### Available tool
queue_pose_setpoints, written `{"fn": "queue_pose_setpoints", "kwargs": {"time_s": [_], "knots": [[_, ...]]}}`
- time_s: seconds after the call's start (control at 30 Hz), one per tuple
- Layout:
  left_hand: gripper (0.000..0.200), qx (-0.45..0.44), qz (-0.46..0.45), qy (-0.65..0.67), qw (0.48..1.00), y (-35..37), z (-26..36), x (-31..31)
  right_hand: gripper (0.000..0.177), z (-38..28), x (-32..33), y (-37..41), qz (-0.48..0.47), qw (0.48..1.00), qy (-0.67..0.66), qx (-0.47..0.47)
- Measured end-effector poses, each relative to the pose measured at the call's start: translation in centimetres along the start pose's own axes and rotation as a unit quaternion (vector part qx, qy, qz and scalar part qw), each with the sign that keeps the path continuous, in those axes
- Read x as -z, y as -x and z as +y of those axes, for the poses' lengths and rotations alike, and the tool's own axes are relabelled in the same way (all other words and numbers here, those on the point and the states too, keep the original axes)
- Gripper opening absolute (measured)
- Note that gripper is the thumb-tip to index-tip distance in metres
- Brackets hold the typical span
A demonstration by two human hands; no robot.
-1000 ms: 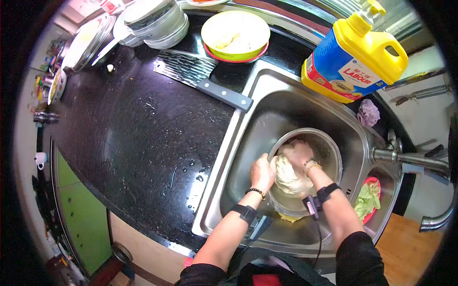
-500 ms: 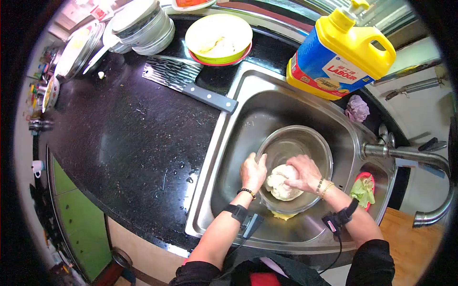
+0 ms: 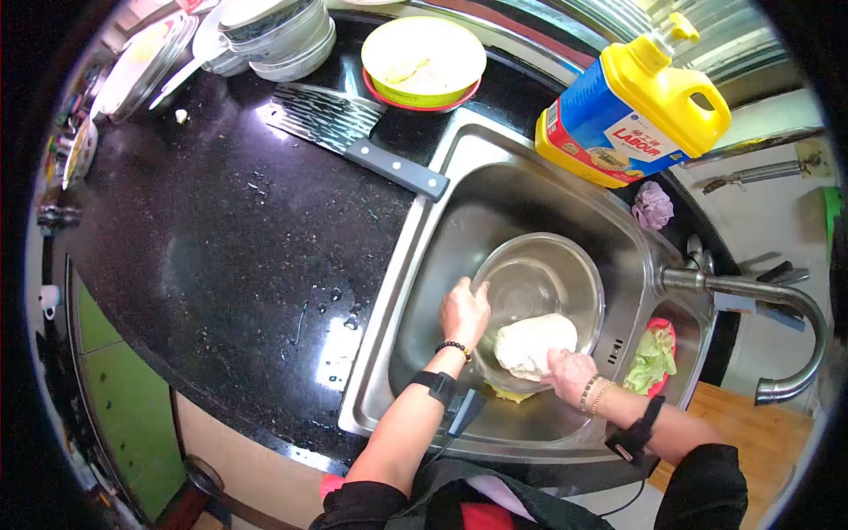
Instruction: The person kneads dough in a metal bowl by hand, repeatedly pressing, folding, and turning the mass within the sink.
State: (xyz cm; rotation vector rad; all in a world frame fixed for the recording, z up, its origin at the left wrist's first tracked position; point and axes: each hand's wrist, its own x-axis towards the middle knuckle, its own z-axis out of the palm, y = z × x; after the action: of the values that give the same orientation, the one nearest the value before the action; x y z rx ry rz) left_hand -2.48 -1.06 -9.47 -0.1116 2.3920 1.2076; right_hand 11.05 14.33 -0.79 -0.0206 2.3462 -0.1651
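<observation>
A stainless steel bowl [image 3: 574,283] stands in the sink basin [image 3: 468,199]. Inside it, on the near side, lies a pale lump of dough [image 3: 536,344]. My left hand [image 3: 465,314] is closed on the bowl's left rim, the thumb along the edge. At the lump's lower right edge, my right hand [image 3: 570,375] pinches the dough, its fingers bent. Something yellow [image 3: 511,395] shows from under the bowl's near side.
A cleaver [image 3: 353,141] lies on the black counter, its handle reaching the sink's edge. Behind are a yellow-green bowl [image 3: 424,95], stacked bowls [image 3: 296,44] and a large detergent jug [image 3: 618,115]. The faucet [image 3: 751,287] and a red dish with leaves [image 3: 658,358] are on the right.
My right hand has moved from on top of the dough to its lower right edge. The dough now looks flatter and wider. My left hand stays on the rim; the view has shifted slightly.
</observation>
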Motion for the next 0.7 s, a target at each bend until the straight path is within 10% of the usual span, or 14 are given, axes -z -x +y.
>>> {"fn": "queue_pose_setpoints", "kwargs": {"time_s": [0.7], "knots": [[0.027,-0.044,0.026,-0.025,0.998,-0.3,-0.9,-0.9,0.034,-2.7,-2.3,-9.2,0.009,0.993,0.01,-0.119]]}}
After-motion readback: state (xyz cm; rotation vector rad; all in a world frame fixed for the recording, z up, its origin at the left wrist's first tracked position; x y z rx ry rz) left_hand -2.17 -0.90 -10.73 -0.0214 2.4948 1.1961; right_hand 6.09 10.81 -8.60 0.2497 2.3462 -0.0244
